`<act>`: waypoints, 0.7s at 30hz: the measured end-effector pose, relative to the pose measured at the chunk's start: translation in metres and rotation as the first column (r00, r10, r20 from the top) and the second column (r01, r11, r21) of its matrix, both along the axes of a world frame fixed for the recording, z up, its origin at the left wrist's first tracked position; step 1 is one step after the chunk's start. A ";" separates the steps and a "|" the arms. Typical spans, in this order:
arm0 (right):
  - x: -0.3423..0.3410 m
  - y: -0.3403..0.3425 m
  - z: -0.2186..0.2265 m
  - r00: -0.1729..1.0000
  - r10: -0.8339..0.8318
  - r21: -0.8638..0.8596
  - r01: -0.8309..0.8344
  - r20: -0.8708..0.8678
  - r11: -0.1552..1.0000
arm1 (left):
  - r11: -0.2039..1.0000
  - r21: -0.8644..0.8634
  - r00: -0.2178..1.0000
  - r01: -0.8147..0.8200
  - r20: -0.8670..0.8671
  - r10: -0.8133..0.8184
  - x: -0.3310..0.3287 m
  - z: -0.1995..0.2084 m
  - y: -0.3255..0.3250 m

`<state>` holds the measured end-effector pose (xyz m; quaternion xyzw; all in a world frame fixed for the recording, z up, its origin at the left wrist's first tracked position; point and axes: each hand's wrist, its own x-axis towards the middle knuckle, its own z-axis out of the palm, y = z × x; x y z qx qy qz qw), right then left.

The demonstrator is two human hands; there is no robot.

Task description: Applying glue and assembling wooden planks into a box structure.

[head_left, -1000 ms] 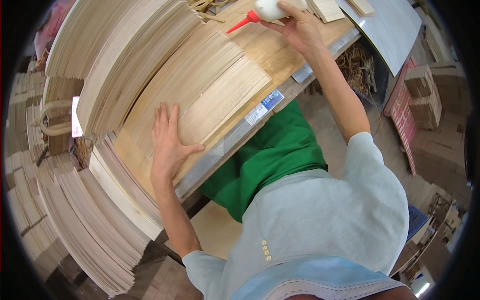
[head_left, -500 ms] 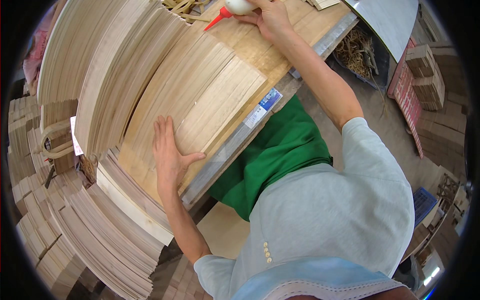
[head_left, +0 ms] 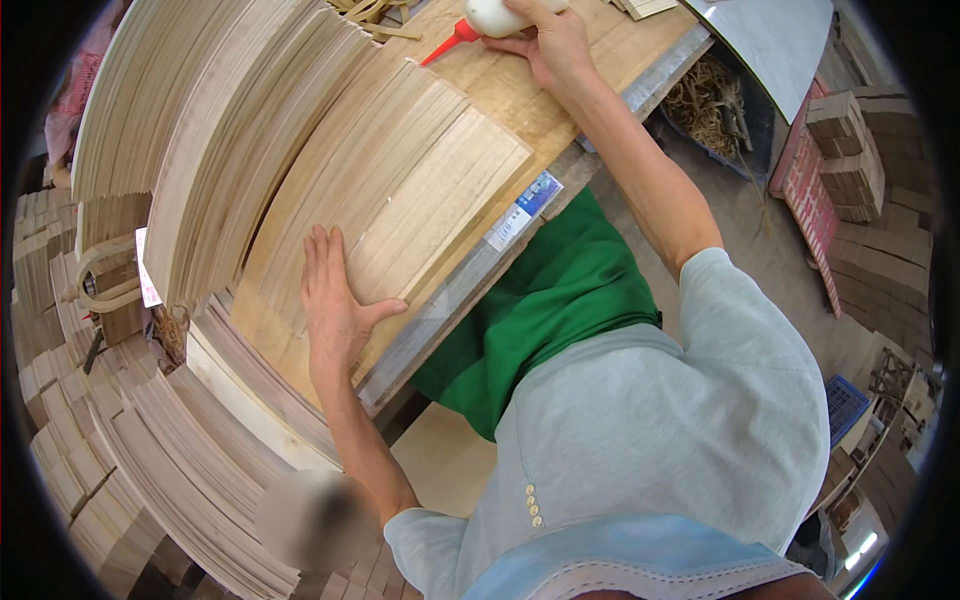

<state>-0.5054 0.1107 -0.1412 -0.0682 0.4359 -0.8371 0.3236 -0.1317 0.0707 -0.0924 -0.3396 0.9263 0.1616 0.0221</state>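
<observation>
My right hand (head_left: pixel 553 50) is wrapped round a white squeeze bottle (head_left: pixel 496 15) with a long red nozzle (head_left: pixel 447 44). The nozzle tip points down at the far end of a row of thin wooden boards (head_left: pixel 420 170) lying on the wooden tabletop. With fingers spread and thumb out, my left hand (head_left: pixel 338 300) rests against the near left end of those boards. On their left stands a taller, thick stack of thin boards (head_left: pixel 260 130), its layers curved in the view. Whether glue comes from the nozzle is too small to tell.
A metal strip (head_left: pixel 440 315) with a blue-and-white label edges the table in front of me. More stacked boards (head_left: pixel 190 470) fill the lower left. Beyond the right edge stand a bin of wood shavings (head_left: pixel 710 105), a red slatted panel (head_left: pixel 808 185) and stacked wood blocks (head_left: pixel 848 150).
My right hand and the bottle have shifted slightly right and down, with the nozzle tip now at the boards' far end. The left hand has barely moved. A blurred round patch appears at lower left.
</observation>
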 end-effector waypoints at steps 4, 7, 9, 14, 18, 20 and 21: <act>0.003 0.010 0.005 1.000 0.002 0.037 -0.001 -0.031 0.999 | 1.000 -0.005 1.000 0.005 -0.009 -0.005 0.002 -0.002 -0.001; 0.004 0.019 0.008 0.998 0.018 0.004 -0.018 -0.063 1.000 | 1.000 -0.010 1.000 0.004 -0.007 -0.005 0.002 -0.001 0.000; 0.003 0.024 0.006 0.997 0.016 0.007 -0.016 -0.071 1.000 | 1.000 -0.010 1.000 0.003 -0.005 -0.003 0.002 -0.001 0.001; 0.008 0.036 0.014 0.997 0.021 0.019 -0.019 -0.075 1.000 | 1.000 -0.015 1.000 0.007 -0.013 -0.007 0.002 -0.001 0.001; 0.007 0.046 0.010 0.996 0.032 0.012 -0.031 -0.087 0.999 | 1.000 -0.014 1.000 0.015 -0.028 -0.015 0.003 -0.002 0.000; 0.007 0.051 0.011 0.995 0.022 0.013 -0.021 -0.094 1.000 | 1.000 -0.003 1.000 0.009 -0.012 -0.009 0.002 -0.002 -0.001; 0.008 0.055 0.012 0.996 0.025 0.016 -0.024 -0.086 1.000 | 1.000 -0.002 1.000 0.008 -0.013 -0.008 0.002 -0.002 -0.001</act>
